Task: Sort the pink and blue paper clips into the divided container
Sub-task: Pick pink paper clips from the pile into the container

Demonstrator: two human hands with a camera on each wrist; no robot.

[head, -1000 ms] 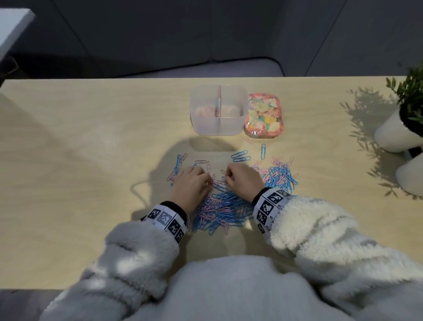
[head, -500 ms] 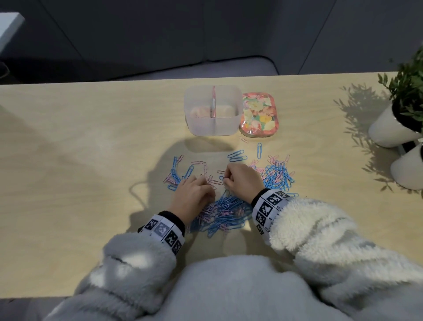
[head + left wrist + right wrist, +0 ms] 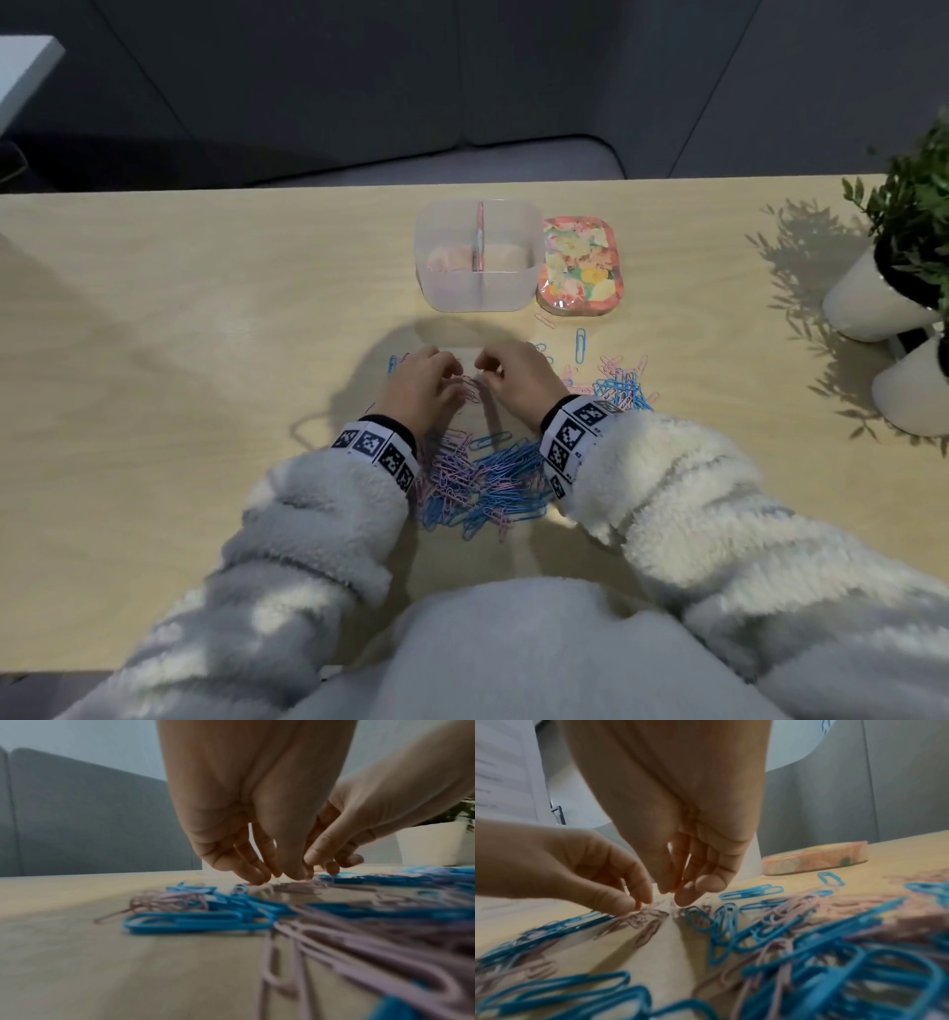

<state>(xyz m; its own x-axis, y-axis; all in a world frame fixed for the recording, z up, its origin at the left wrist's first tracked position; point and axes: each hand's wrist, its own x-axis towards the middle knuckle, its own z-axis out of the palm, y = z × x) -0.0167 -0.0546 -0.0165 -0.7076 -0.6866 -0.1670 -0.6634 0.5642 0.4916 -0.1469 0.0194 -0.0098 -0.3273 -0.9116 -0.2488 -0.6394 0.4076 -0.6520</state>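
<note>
A mixed pile of pink and blue paper clips point(image 3: 482, 483) lies on the table between my wrists, and a smaller heap point(image 3: 621, 385) lies to the right. The clear divided container point(image 3: 436, 288) stands beyond them, with a pink divider in its middle. My left hand point(image 3: 454, 377) and right hand point(image 3: 485, 370) meet fingertip to fingertip over a few pink clips point(image 3: 470, 388). In the right wrist view my left hand point(image 3: 639, 903) pinches a pink clip point(image 3: 654, 903). My right hand point(image 3: 677, 894) curls down just above the clips, and its grip is unclear.
A floral lid point(image 3: 580, 267) lies right of the container. Two white plant pots point(image 3: 868, 303) point(image 3: 914, 390) stand at the table's right edge. Loose clips, one of them blue point(image 3: 580, 345), are scattered in front of the lid. A grey sofa sits behind the table.
Both hands have moved forward off the main pile toward the container. Their fingertips now meet over a few pink clips.
</note>
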